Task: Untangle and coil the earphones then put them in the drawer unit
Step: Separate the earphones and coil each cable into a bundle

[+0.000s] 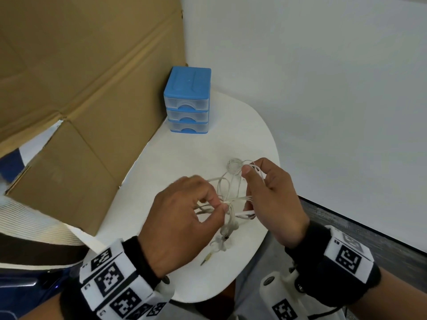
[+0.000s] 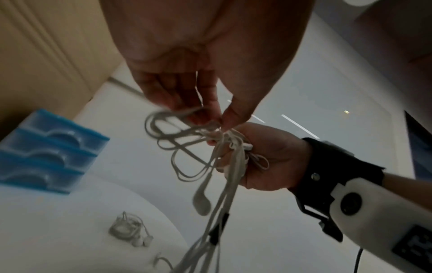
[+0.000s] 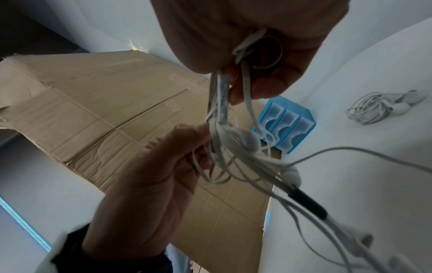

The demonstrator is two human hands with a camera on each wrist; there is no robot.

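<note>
A tangled set of white earphones (image 1: 231,197) hangs between both hands above the white table (image 1: 184,158). My left hand (image 1: 217,204) pinches a strand at the knot, seen in the left wrist view at the fingertips (image 2: 210,114). My right hand (image 1: 256,188) grips a bunch of loops and the inline remote (image 3: 222,96). Earbuds (image 1: 230,228) dangle below, and the jack plug (image 1: 206,259) lies on the table. The blue drawer unit (image 1: 188,100) stands at the table's far side with its three clear drawers closed.
A second, coiled set of earphones (image 3: 374,107) lies on the table beyond my right hand. A big cardboard sheet (image 1: 80,88) leans along the table's left edge, next to the drawer unit. A white wall (image 1: 323,77) stands behind and to the right.
</note>
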